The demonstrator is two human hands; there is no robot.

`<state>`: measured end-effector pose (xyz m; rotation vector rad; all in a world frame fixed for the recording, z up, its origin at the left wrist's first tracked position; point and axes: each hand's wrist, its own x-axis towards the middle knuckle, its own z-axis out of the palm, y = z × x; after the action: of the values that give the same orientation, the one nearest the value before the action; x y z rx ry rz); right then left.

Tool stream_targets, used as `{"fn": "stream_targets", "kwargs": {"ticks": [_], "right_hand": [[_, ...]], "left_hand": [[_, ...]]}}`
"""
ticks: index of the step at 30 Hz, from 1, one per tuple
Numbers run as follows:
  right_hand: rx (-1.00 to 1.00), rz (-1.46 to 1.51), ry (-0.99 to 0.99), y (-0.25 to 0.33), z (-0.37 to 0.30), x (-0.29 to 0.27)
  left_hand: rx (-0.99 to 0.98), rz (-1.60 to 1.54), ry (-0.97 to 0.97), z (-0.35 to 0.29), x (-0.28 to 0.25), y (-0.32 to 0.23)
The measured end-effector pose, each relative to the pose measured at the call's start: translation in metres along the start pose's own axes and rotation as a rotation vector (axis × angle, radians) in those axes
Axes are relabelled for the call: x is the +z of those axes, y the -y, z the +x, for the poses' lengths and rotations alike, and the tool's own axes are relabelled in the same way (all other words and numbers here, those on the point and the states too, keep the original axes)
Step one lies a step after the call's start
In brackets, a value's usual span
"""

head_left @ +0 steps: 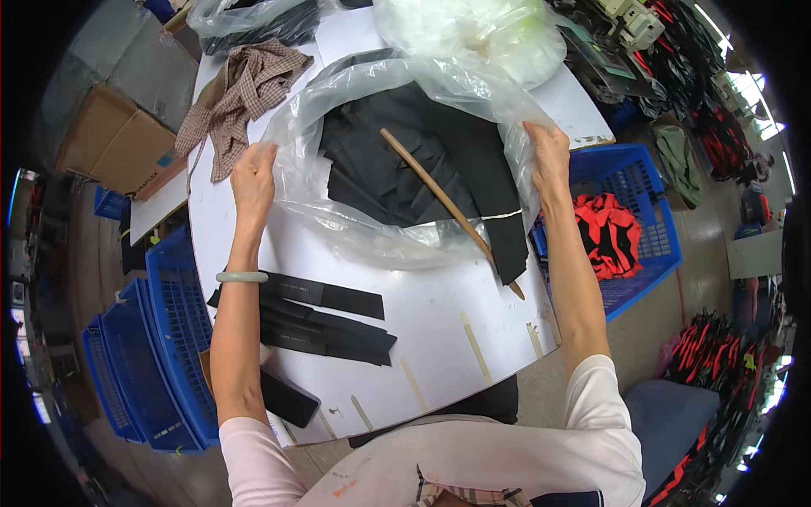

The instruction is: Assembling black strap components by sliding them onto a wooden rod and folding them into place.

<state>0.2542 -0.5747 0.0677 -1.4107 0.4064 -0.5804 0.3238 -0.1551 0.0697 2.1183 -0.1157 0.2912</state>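
A clear plastic bag (pixel 372 241) lies on the white table, its mouth spread wide toward me. My left hand (pixel 253 176) grips the bag's rim on the left, fingers closed on the film. On the right side, my right hand (pixel 549 152) pinches the opposite edge. Inside the opening sits a stack of black fabric pieces (pixel 380 160), one strip of which hangs out at the lower right. Across the fabric lies a wooden stick (pixel 435 190), slanting from upper left to lower right, its lower end past the bag's edge.
Black fabric strips (pixel 325 325) and a black phone (pixel 290 400) lie on the table (pixel 439 338) near my left forearm. A checked cloth (pixel 245 93) is at the far left, another filled plastic bag (pixel 473 34) behind. Blue crates (pixel 650 245) flank the table, the right one holding red-black pieces (pixel 608 237).
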Motion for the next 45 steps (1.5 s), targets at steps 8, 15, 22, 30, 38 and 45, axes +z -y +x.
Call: {"fn": "stream_targets", "kwargs": {"ticks": [8, 15, 22, 30, 38, 45], "right_hand": [[-0.658, -0.572, 0.009, 0.054, -0.108, -0.001], [-0.551, -0.571, 0.773, 0.002, -0.304, 0.054], [-0.746, -0.875, 0.916, -0.007, -0.335, 0.132], [-0.740, -0.848, 0.930, -0.014, -0.360, 0.136], [-0.716, -0.989, 0.811, -0.035, -0.327, 0.148], [-0.726, -1.029, 0.687, -0.041, -0.312, 0.140]], "left_hand": [[-0.010, 0.260, -0.251, -0.102, -0.103, -0.020], [-0.277, 0.417, -0.189, -0.296, -0.162, 0.001], [-0.342, 0.660, -0.132, -0.295, -0.129, 0.022], [-0.108, 0.602, -0.303, -0.291, -0.098, 0.024], [-0.076, 0.649, -0.283, -0.280, -0.096, 0.040], [-0.093, 0.786, -0.191, -0.264, -0.100, 0.024]]}}
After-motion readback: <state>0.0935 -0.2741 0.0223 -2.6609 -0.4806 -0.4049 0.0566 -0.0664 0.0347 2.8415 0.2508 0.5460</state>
